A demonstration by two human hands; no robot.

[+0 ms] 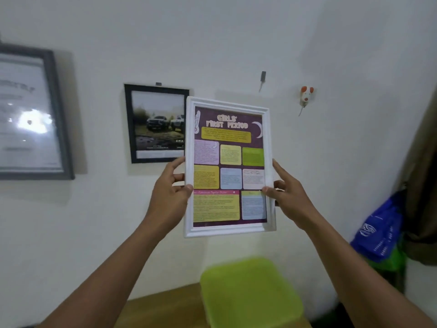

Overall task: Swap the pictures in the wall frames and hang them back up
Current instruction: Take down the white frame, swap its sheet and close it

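At centre of the picture, both hands hold a white frame (228, 166) up in front of the wall (212, 43), its purple poster facing the camera and its top edge tipped slightly down to the right. Left hand (169, 185) grasps the frame's left rail, thumb on the front and fingers curled behind; right hand (289, 192) grasps the right rail the same way, thumb tip on the glass edge. Just left of it, partly covered by its corner, a black frame (155, 123) with a picture of trucks hangs from its hook. Above and right of the white frame, a small dark hook (263, 78) sticks out of the bare wall, and that looks like the white frame's place. Judging by this, the step in hand is the rehang. To do it well, the frame should rise until its top rail passes the hook, level out, then ease flat to the wall and slide down until the hanger on its back catches; that hanger is hidden, so it must be found by feel. Keeping both grips low on the rails leaves the top free. One risk is knocking the black frame beside it; another is letting go before the catch holds. A green lid (250, 292) sits blurred at lower centre, directly under any drop.
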